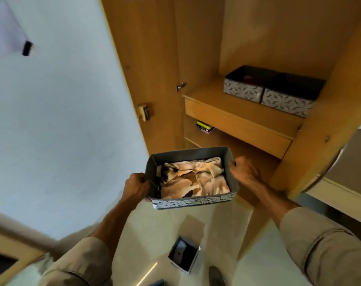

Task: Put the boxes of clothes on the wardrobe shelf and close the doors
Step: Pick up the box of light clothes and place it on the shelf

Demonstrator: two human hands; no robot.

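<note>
Pale wall fills the frame's left; at centre, a left hand (135,185) and right hand (242,169) each grip an end wall of a clothes box (191,201), level for carrying toward the wardrobe shelf (206,93) upper right, where two boxes (268,93) sit.

Both arms extended forward, sleeves rolled to below the elbow. Left hand (135,187): fingers curled, gripping the left end wall of the box (193,202). Right hand (243,169): thumb over the rim, fingers against the right wall.
</note>
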